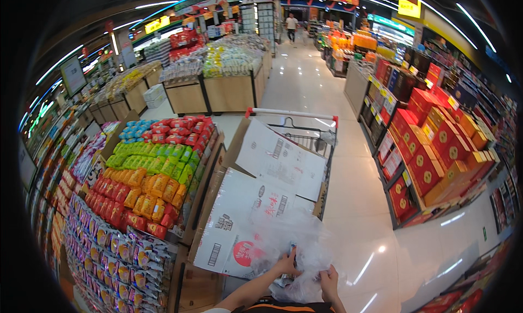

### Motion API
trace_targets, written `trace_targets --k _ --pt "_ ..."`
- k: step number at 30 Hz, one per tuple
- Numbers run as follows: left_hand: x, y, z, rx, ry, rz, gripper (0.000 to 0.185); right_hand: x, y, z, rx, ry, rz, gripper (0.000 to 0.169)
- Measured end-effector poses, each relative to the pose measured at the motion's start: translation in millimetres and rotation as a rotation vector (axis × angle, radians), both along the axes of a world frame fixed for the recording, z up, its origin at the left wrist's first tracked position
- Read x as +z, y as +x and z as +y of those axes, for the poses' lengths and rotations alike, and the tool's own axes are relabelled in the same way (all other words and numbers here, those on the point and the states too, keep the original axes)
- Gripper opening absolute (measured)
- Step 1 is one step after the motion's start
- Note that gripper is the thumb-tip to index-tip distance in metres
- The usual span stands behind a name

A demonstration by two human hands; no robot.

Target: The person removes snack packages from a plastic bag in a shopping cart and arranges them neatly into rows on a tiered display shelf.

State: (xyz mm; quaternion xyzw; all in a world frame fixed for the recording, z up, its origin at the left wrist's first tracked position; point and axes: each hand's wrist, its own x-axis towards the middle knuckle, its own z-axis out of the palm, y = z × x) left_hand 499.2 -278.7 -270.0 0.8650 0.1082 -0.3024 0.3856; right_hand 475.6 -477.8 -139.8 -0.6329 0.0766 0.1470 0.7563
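Observation:
A translucent plastic bag [310, 231] lies bunched over the near end of a white printed carton [241, 231]. My right hand [329, 280] pinches the bag's edge on the right. Against the bag's left side, my left hand [287, 264] has its fingers around a small blue-and-white packet [293, 246], whose lower part is hidden by the hand. More small packets show faintly through the film below that hand. Another white carton [282, 153] with a raised flap sits beyond the first, both on a shopping cart with a red-and-white handle [292, 113].
To the left, a display holds red, orange and green snack packs [151, 166], with purple-and-silver bags [118, 255] nearer me. Red gift boxes [421, 162] fill a stand on the right. Tiled aisle floor [355, 215] runs beside the cart; a person [291, 27] is far ahead.

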Motion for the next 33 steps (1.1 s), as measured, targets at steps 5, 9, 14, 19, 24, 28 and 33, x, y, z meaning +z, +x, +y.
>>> trace_targets --k 5,9,14,19,24,28,33 --pt "-8 2 1 -0.007 -0.106 -0.032 0.143 -10 9 -8 0.045 0.015 0.012 0.027" --pt "-13 3 -3 0.025 -0.121 0.03 0.14 -18 7 -3 0.043 0.01 0.025 0.016" --pt "-32 -4 -1 0.062 -0.304 -0.294 0.134 -14 12 -4 0.064 0.023 -0.028 0.021" --pt "-21 -11 -4 0.054 -0.249 -0.424 0.13 -11 32 -5 0.069 -0.009 -0.05 0.015" --pt "26 -17 -13 0.07 -0.083 -0.058 0.13 -11 39 -1 0.1 -0.046 -0.057 0.012" --pt "-5 -17 -9 0.078 -0.216 -0.285 0.124 -13 33 -10 0.101 -0.086 -0.068 0.012" --pt "-29 -21 -12 0.239 -0.323 -0.554 0.103 -18 20 -26 0.114 -0.164 -0.084 0.015"
